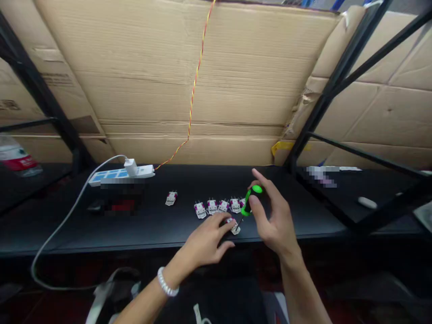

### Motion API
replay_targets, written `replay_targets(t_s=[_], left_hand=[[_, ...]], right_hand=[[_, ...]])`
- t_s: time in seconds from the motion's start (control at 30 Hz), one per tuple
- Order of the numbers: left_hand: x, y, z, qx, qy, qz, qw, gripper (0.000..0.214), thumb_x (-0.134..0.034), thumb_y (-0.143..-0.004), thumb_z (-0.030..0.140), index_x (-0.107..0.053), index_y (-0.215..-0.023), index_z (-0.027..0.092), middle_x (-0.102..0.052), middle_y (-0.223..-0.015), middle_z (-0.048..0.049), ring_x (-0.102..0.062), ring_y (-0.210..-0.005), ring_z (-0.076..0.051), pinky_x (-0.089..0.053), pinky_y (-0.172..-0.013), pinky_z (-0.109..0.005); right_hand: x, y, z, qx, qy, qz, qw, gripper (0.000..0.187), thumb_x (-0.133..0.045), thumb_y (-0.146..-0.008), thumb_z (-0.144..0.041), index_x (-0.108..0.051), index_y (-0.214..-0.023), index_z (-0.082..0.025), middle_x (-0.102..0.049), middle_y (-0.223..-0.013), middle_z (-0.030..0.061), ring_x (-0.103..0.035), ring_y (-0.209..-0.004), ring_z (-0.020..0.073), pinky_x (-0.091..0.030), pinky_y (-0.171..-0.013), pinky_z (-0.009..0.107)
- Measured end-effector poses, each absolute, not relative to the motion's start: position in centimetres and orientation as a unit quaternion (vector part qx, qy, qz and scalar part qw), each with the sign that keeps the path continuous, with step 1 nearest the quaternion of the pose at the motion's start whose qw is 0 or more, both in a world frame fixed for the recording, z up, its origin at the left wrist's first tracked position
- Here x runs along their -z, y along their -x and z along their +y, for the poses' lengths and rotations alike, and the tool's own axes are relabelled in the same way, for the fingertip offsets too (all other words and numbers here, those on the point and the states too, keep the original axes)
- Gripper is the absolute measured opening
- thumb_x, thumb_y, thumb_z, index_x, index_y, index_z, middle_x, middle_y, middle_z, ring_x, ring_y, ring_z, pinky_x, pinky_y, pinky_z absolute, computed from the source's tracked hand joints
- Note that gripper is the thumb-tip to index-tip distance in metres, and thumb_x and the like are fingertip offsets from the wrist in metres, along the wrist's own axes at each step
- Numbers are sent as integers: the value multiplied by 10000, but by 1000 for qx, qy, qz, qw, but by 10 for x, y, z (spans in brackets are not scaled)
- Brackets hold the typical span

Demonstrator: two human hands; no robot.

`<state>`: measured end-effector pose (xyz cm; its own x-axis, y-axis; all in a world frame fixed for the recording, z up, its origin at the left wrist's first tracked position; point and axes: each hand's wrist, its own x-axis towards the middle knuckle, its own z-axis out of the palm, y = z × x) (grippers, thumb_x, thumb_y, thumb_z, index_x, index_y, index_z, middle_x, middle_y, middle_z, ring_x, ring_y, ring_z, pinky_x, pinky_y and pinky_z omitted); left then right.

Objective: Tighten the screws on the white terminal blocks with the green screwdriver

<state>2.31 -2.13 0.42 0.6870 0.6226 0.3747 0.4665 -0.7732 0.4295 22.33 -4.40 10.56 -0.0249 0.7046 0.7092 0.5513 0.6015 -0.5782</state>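
Green and black was the screwdriver (246, 205), which we saw clamped between thumb and fingers of the right hand (272, 220). Below this grip, it pointed down to a white piece (235, 229) on the black table (158, 231). The left hand (208, 238) had fingertips on this piece, thumb apart; if it pinched, we could not tell. Behind the grip, leftward, similar pieces (212, 206) lay.
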Motion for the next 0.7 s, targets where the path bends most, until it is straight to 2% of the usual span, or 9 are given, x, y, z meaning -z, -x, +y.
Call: replay_targets(t_s=[0.1, 0.17, 0.27, 0.33, 0.4, 0.47, 0.6, 0.63, 0.7], left_hand=[[-4, -23, -21, -255, -905, 304, 153, 541, -741, -961, 270, -581, -1475, 221, -564, -1511, -158, -560, -1402, -341, -513, -1201, -549], [-3, -23, -21, -257, -905, 302, 154, 546, -742, -959, 267, -579, -1478, 228, -567, -1507, -156, -566, -1396, -339, -518, -1197, -546], [-3, -23, -21, -258, -905, 303, 150, 549, -737, -958, 263, -574, -1481, 235, -565, -1509, -155, -567, -1393, -341, -520, -1194, -550], [-3, -23, -21, -256, -905, 304, 151, 543, -735, -959, 264, -576, -1477, 235, -568, -1503, -152, -569, -1390, -337, -521, -1193, -546], [-4, -22, -21, -255, -905, 305, 153, 532, -733, -962, 267, -581, -1471, 227, -569, -1501, -151, -567, -1391, -333, -521, -1194, -538], [-4, -23, -21, -255, -906, 301, 152, 534, -737, -961, 269, -582, -1469, 214, -569, -1498, -157, -569, -1386, -333, -519, -1196, -534], [-4, -23, -21, -258, -906, 300, 150, 542, -744, -958, 265, -581, -1472, 208, -565, -1507, -160, -562, -1393, -336, -515, -1200, -529], [-4, -23, -21, -257, -905, 302, 151, 540, -745, -957, 264, -584, -1470, 211, -564, -1508, -158, -561, -1396, -337, -516, -1200, -530], [-4, -23, -21, -255, -905, 304, 151, 533, -745, -956, 262, -590, -1464, 211, -563, -1508, -159, -563, -1394, -338, -518, -1197, -534]], right_hand=[[-107, -225, -46, -85, 429, -721, 537, 409, -422, -1094, -288, -612, -1454, -258, -688, -1202, 93, -679, -1081, 245, -560, -944, 422], [-108, -225, -44, -43, 443, -719, 534, 357, -539, -1057, -342, -673, -1375, -251, -650, -1201, 102, -665, -1081, 258, -559, -952, 432], [-108, -224, -41, 15, 468, -697, 543, 312, -704, -973, -356, -730, -1266, -255, -617, -1081, 75, -644, -947, 237, -575, -884, 413], [-107, -225, -39, -3, 462, -701, 544, 350, -623, -1021, -311, -681, -1364, -267, -653, -1078, 71, -657, -955, 234, -574, -904, 415], [-106, -226, -39, -47, 439, -717, 540, 451, -474, -1079, -264, -558, -1522, -275, -686, -1194, 88, -675, -1075, 243, -557, -988, 440], [-105, -227, -39, -66, 424, -728, 535, 479, -423, -1094, -263, -514, -1564, -274, -660, -1295, 105, -656, -1182, 253, -532, -1052, 463], [-106, -225, -39, -2, 462, -707, 536, 382, -682, -993, -349, -703, -1366, -269, -569, -1161, 86, -626, -1040, 242, -558, -979, 441], [-106, -225, -38, 6, 465, -702, 539, 378, -705, -980, -341, -716, -1352, -275, -562, -1127, 75, -623, -1002, 232, -564, -955, 428], [-106, -224, -38, -20, 454, -706, 543, 415, -627, -1025, -302, -661, -1438, -293, -604, -1155, 77, -646, -1036, 230, -564, -969, 419]])
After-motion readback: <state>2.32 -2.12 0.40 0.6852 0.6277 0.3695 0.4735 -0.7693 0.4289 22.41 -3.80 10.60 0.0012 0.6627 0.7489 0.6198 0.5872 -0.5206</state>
